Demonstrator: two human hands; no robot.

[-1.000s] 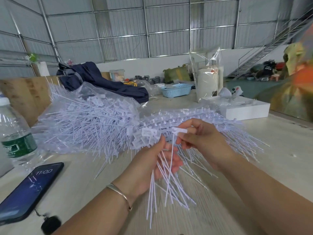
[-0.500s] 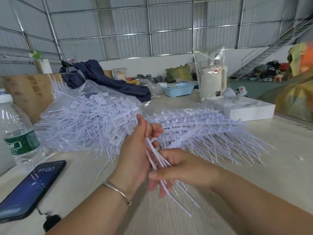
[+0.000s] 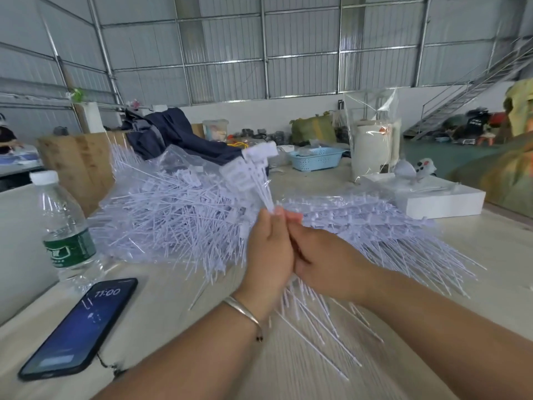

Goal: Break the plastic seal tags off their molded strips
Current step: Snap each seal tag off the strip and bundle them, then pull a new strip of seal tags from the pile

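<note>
A clear water bottle (image 3: 62,226) with a green label and white cap stands upright at the left of the pale table (image 3: 161,310), and just in front of it a dark phone (image 3: 79,327) lies flat, its screen reading 11:00. Farther back, a navy garment (image 3: 173,137) is heaped against a wooden board (image 3: 78,163). A light blue basket (image 3: 315,158) sits near a wrapped white roll (image 3: 372,145), with a flat white box (image 3: 441,199) to the right.

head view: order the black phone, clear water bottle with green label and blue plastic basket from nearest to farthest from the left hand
From the left hand:
1. Black phone, lower left on the table.
2. Clear water bottle with green label, far left.
3. Blue plastic basket, across the table, beyond the piles.
</note>
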